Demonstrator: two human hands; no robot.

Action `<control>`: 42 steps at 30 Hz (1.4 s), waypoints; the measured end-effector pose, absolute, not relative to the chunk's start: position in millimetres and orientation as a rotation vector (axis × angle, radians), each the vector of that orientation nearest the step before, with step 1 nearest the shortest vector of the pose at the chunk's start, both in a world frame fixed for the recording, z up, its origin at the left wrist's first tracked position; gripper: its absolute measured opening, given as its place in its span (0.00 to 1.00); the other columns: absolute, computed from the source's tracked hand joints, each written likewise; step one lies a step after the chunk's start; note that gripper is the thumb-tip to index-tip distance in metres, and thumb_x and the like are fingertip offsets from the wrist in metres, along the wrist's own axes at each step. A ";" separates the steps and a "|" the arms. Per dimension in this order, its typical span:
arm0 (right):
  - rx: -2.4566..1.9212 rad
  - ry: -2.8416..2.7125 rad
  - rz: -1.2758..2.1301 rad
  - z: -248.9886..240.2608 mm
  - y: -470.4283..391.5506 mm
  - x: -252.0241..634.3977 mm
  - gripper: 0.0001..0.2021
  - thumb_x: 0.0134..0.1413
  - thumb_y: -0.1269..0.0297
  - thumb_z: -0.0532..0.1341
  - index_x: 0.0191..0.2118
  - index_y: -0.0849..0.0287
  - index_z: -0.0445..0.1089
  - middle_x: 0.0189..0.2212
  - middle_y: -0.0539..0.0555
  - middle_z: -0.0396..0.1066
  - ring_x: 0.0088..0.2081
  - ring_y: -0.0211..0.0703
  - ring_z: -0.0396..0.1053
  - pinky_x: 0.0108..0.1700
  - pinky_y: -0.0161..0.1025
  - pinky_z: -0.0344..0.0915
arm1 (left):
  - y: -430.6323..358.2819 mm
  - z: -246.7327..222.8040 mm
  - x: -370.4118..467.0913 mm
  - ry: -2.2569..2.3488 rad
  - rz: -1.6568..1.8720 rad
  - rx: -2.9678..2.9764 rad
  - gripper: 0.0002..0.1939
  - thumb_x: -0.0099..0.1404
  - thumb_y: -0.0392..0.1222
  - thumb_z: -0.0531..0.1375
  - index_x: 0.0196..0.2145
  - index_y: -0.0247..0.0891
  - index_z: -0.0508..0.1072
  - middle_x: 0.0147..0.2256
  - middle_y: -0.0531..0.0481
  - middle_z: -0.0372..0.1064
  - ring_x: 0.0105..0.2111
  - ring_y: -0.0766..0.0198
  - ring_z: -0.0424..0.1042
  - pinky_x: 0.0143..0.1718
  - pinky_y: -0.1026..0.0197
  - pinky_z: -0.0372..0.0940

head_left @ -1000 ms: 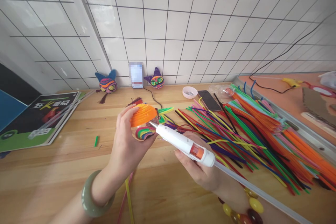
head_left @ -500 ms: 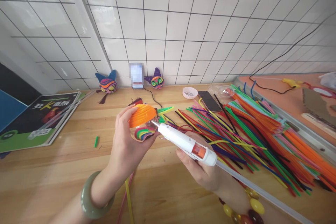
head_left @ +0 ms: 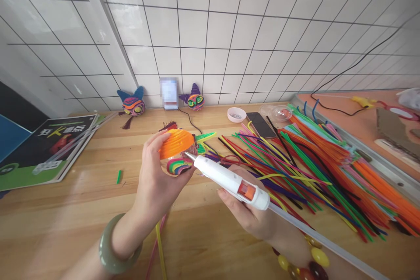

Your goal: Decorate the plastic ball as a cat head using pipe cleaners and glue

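My left hand is closed around a ball-shaped pipe-cleaner craft, with fingers on its orange ridged top and thumb underneath. Between the orange part and a rainbow-striped patch lies a clear, bare band. Wrapped around a white glue gun, my right hand keeps it tilted, its metal nozzle at the clear band; whether the tip touches cannot be made out. A long glue stick runs out of the gun's back end. Part of the craft is hidden by my left fingers.
Loose pipe cleaners cover the right side of the table. Behind them are a dark phone, a pink bowl and clear plastic shells. Two finished crafts stand by the tiled wall around a lit phone. Magazines lie left.
The glue gun's nozzle has shifted slightly left along the clear band. Both hands keep their hold, and the view has moved a little.
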State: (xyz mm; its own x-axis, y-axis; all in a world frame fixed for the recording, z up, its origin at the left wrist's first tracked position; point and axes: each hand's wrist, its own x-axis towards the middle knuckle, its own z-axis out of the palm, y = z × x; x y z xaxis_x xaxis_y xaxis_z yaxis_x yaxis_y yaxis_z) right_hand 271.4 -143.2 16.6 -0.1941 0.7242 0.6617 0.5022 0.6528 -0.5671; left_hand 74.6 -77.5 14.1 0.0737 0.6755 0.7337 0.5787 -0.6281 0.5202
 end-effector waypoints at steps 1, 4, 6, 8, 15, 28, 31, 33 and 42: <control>-0.974 -1.865 0.281 17.0 -143.6 271.0 0.04 0.59 0.73 0.58 0.39 0.59 0.66 0.29 0.54 0.69 0.31 0.44 0.70 0.34 0.40 0.71 | -77.7 14.3 74.5 1.310 1.612 2.240 0.37 0.51 0.36 0.70 0.56 0.38 0.60 0.53 0.38 0.64 0.56 0.49 0.66 0.55 0.45 0.66; -0.980 -1.866 0.272 18.4 -143.9 270.5 0.03 0.58 0.73 0.58 0.37 0.59 0.66 0.28 0.52 0.67 0.29 0.43 0.69 0.32 0.39 0.69 | -78.0 14.2 74.7 1.303 1.628 2.243 0.37 0.51 0.37 0.70 0.56 0.38 0.60 0.53 0.38 0.64 0.56 0.49 0.66 0.55 0.46 0.66; -0.981 -1.826 0.264 18.4 -143.2 270.4 0.05 0.58 0.74 0.58 0.37 0.57 0.65 0.27 0.51 0.66 0.29 0.42 0.69 0.32 0.37 0.69 | -77.7 13.4 75.1 1.299 1.640 2.231 0.38 0.52 0.39 0.71 0.57 0.39 0.60 0.53 0.38 0.64 0.56 0.49 0.66 0.55 0.45 0.66; -0.988 -1.789 0.281 17.2 -142.2 270.6 0.05 0.58 0.74 0.58 0.37 0.56 0.63 0.28 0.50 0.67 0.30 0.42 0.69 0.33 0.37 0.69 | -77.3 12.2 75.3 1.301 1.641 2.212 0.39 0.51 0.39 0.71 0.57 0.39 0.59 0.54 0.38 0.63 0.56 0.49 0.66 0.55 0.45 0.66; -1.058 -1.769 0.347 12.8 -141.8 272.2 0.06 0.60 0.71 0.57 0.33 0.54 0.62 0.28 0.50 0.67 0.32 0.43 0.70 0.37 0.38 0.69 | -77.0 10.2 74.9 1.326 1.638 2.176 0.41 0.50 0.39 0.72 0.58 0.41 0.59 0.55 0.39 0.62 0.55 0.48 0.67 0.55 0.44 0.66; -1.145 -1.747 0.324 8.2 -143.2 272.2 0.07 0.61 0.68 0.57 0.30 0.55 0.62 0.27 0.50 0.68 0.31 0.43 0.71 0.40 0.40 0.71 | -75.6 12.0 75.3 1.325 1.668 2.280 0.40 0.50 0.39 0.72 0.57 0.38 0.59 0.54 0.36 0.63 0.56 0.48 0.66 0.55 0.45 0.65; -1.153 -1.749 0.323 8.6 -143.2 272.0 0.08 0.61 0.68 0.58 0.29 0.55 0.61 0.27 0.50 0.68 0.31 0.43 0.72 0.39 0.40 0.72 | -75.5 14.2 74.9 1.334 1.683 2.327 0.39 0.50 0.39 0.72 0.57 0.39 0.59 0.54 0.36 0.63 0.56 0.48 0.66 0.54 0.45 0.65; -1.139 -1.740 0.324 9.9 -143.6 271.6 0.05 0.60 0.68 0.58 0.32 0.55 0.63 0.28 0.51 0.69 0.34 0.44 0.73 0.39 0.39 0.72 | -75.8 15.7 74.7 1.345 1.699 2.353 0.39 0.51 0.38 0.71 0.57 0.41 0.59 0.54 0.37 0.63 0.55 0.48 0.65 0.53 0.45 0.66; -1.141 -1.713 0.315 9.4 -144.6 269.9 0.04 0.59 0.69 0.59 0.34 0.55 0.64 0.31 0.53 0.72 0.41 0.49 0.75 0.37 0.39 0.74 | -77.2 16.3 73.7 1.371 1.709 2.406 0.38 0.52 0.38 0.71 0.57 0.43 0.58 0.55 0.38 0.61 0.55 0.48 0.65 0.54 0.44 0.64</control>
State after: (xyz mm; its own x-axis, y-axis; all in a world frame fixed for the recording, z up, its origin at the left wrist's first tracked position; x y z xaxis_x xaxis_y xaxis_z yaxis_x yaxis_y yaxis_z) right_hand 269.9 -144.6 9.4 -0.0425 0.8036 0.5937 0.5397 0.5185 -0.6632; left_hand 73.7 -77.2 16.3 0.0965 0.5622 0.8214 0.6798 -0.6400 0.3582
